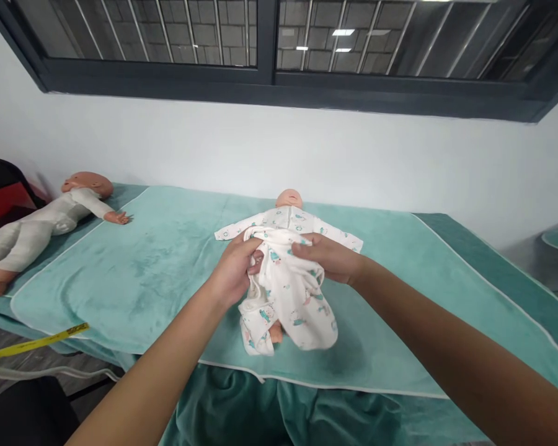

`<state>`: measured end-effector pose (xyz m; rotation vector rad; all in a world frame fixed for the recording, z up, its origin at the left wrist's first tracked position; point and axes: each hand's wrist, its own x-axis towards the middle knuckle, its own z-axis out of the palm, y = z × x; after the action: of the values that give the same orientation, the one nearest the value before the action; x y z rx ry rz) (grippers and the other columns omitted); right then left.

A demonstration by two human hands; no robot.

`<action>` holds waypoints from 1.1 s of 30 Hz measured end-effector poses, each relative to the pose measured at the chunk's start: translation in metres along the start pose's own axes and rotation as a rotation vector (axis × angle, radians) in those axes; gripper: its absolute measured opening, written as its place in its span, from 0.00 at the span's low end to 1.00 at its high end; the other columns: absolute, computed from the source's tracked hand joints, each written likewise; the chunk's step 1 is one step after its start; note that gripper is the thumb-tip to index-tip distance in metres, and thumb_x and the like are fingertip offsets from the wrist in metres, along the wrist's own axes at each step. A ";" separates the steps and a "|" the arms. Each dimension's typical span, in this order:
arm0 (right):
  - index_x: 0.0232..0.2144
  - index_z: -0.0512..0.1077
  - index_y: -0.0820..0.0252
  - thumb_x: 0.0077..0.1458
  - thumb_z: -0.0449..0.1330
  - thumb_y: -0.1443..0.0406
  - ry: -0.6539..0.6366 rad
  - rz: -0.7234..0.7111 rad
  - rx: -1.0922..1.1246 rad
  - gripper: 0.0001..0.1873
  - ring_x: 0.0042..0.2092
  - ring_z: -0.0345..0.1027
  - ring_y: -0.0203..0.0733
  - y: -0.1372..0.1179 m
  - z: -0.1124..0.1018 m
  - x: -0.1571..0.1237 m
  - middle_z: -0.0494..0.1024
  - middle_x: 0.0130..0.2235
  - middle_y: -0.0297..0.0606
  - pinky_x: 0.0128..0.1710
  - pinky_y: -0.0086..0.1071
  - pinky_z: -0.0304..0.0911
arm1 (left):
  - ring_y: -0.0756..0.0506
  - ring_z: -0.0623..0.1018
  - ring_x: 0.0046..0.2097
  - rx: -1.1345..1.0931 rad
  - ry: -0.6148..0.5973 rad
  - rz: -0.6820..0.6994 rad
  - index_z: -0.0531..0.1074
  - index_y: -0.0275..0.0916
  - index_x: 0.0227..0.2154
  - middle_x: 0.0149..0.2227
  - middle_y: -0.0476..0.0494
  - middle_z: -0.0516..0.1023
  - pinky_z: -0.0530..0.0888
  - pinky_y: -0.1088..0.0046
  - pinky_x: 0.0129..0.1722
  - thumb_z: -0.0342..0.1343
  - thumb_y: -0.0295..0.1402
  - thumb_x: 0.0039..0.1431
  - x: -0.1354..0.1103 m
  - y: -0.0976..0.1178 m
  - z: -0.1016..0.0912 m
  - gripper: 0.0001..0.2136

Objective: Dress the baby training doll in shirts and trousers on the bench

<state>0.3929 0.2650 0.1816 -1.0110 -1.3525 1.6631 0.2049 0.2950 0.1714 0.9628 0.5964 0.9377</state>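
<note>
A baby doll [289, 198] lies on its back on the green towel, its head toward the wall. It wears a white printed top [279, 218] with both sleeves spread out sideways. Over its lower body I hold a white garment [297, 303] with a blue-green print. My left hand [237, 263] grips the garment's left edge, and my right hand [328, 255] pinches its upper right edge. The cloth hangs down in folds toward me. Part of the doll's foot [276, 332] shows below it; most of the legs are hidden.
A second doll [51, 217] in white clothing lies at the left. The light green towel [167, 260] covers the table up to the white wall. A yellow tape [37, 344] and a dark chair [28, 412] are at the lower left. A barred window [270, 87] is above.
</note>
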 end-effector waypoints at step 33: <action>0.37 0.75 0.62 0.46 0.70 0.56 -0.382 0.138 -0.200 0.19 0.37 0.69 0.40 0.067 0.029 -0.060 0.76 0.34 0.34 0.39 0.32 0.65 | 0.43 0.75 0.46 0.486 -0.575 -0.239 0.71 0.41 0.50 0.45 0.44 0.77 0.72 0.69 0.46 0.67 0.34 0.49 -0.066 -0.021 -0.038 0.24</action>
<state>0.3858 0.1889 0.1264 -0.9469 -1.7605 1.9230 0.1513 0.2477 0.1367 1.4867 0.4349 0.2691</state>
